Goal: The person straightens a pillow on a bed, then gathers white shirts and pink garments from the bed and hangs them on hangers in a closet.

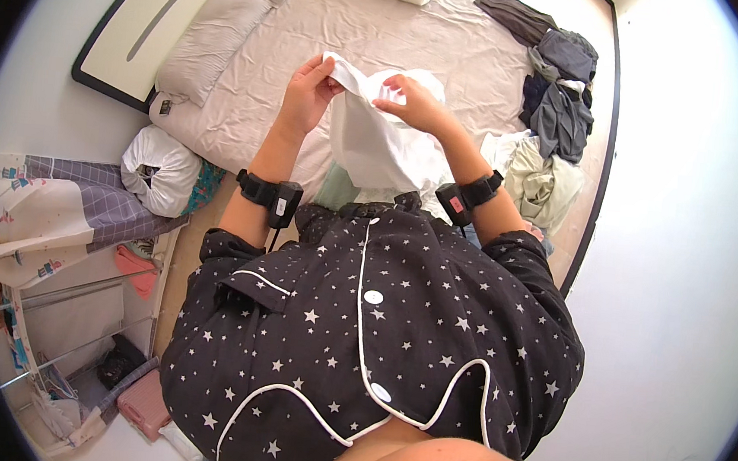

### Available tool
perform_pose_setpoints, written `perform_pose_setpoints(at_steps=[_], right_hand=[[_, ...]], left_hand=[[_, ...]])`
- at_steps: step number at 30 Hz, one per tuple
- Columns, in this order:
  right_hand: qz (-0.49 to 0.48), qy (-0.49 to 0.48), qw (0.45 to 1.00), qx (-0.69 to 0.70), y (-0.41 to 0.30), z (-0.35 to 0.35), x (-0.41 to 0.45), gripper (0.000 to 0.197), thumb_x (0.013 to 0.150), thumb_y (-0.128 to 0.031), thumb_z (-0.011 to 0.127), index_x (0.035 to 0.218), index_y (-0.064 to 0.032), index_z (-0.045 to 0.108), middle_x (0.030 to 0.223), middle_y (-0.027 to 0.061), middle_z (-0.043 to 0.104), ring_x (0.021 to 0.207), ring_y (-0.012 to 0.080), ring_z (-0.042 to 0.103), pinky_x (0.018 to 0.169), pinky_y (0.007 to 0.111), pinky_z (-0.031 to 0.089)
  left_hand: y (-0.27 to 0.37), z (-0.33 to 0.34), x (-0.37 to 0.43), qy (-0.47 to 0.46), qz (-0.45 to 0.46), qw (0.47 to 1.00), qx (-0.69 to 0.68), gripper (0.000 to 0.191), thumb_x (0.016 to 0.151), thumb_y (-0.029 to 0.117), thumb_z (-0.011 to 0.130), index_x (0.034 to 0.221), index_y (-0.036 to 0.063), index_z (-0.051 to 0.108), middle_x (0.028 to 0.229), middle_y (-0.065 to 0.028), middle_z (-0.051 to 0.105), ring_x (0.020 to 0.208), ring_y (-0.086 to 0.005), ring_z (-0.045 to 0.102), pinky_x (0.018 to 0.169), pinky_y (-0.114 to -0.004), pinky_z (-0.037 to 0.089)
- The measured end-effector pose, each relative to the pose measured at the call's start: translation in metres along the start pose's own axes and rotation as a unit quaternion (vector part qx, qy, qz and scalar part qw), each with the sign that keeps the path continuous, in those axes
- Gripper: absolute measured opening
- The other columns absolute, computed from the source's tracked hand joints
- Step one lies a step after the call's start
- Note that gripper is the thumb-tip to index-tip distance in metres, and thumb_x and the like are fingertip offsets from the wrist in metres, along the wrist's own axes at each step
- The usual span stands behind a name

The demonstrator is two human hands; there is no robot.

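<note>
A white cloth garment hangs from my hands over the near edge of the bed. My left hand pinches one end of its upper edge between thumb and fingers. On the right, my right hand has its fingers bent at the garment's top, with thumb and forefinger close to the fabric edge. Folds hide part of the right fingertips' contact. Below the garment, a pale green cloth shows in part.
The bed carries pillows at left. Dark clothes and pale clothes lie heaped along its right side. A fabric-covered rack, a white bundle and a pink case stand at left. A white wall bounds the right.
</note>
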State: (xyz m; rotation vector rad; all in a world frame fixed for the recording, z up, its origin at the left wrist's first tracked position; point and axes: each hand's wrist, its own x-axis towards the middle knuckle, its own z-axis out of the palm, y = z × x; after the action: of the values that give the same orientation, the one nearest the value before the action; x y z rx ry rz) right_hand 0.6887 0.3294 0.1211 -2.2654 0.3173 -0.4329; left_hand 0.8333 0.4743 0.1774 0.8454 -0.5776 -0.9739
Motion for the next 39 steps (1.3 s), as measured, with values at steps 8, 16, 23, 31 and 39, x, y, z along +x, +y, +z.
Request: perform_pose_setpoints(at_steps=[8, 16, 23, 31, 39], right_hand=[[-0.010, -0.065, 0.989, 0.130, -0.002, 0.020, -0.003, 0.052, 0.078, -0.040, 0.055, 0.111, -0.0003, 0.047, 0.094, 0.0150, 0.057, 0.090, 0.0246, 0.054, 0.078, 0.034, 0.042], [-0.009, 0.062, 0.995, 0.082, 0.011, 0.039, 0.011, 0.018, 0.065, -0.019, 0.057, 0.073, -0.0025, 0.058, 0.066, 0.0110, 0.056, 0.064, 0.0270, 0.054, 0.062, 0.034, 0.043], [0.079, 0.101, 0.991, -0.031, 0.081, 0.060, 0.010, 0.023, 0.065, -0.023, 0.063, 0.069, -0.0015, 0.055, 0.073, 0.0135, 0.056, 0.068, 0.0286, 0.053, 0.060, 0.035, 0.042], [0.264, 0.297, 0.904, -0.158, 0.131, 0.022, -0.014, 0.011, 0.068, -0.017, 0.056, 0.069, -0.0065, 0.052, 0.069, 0.0169, 0.055, 0.068, 0.0357, 0.054, 0.059, 0.043, 0.041], [0.159, 0.505, 0.841, -0.108, 0.145, -0.045, -0.021, 0.004, 0.069, -0.004, 0.049, 0.072, -0.0022, 0.046, 0.063, 0.0130, 0.048, 0.054, 0.0272, 0.047, 0.052, 0.036, 0.037]], left_hand=[[0.015, 0.010, -0.007, 0.004, -0.003, 1.000, 0.006, 0.011, 0.085, 0.015, 0.049, 0.082, 0.0055, 0.054, 0.067, 0.0026, 0.048, 0.061, -0.0060, 0.042, 0.061, -0.022, 0.037], [0.017, 0.005, -0.005, -0.035, -0.048, 0.997, 0.041, 0.011, 0.085, 0.013, 0.048, 0.082, 0.0046, 0.054, 0.065, 0.0028, 0.045, 0.060, -0.0055, 0.040, 0.058, -0.021, 0.036], [0.025, 0.013, -0.007, -0.011, -0.011, 0.999, -0.031, 0.014, 0.086, 0.012, 0.045, 0.075, 0.0063, 0.051, 0.062, 0.0035, 0.042, 0.059, -0.0058, 0.039, 0.064, -0.023, 0.040], [0.036, -0.030, -0.007, 0.041, 0.034, 0.994, -0.095, 0.017, 0.086, 0.014, 0.047, 0.070, 0.0076, 0.048, 0.061, 0.0029, 0.040, 0.059, -0.0080, 0.039, 0.068, -0.026, 0.040], [0.028, -0.046, -0.002, 0.165, 0.112, 0.971, 0.130, 0.013, 0.086, 0.017, 0.046, 0.084, 0.0056, 0.052, 0.079, -0.0011, 0.053, 0.075, -0.0106, 0.050, 0.073, -0.027, 0.041]])
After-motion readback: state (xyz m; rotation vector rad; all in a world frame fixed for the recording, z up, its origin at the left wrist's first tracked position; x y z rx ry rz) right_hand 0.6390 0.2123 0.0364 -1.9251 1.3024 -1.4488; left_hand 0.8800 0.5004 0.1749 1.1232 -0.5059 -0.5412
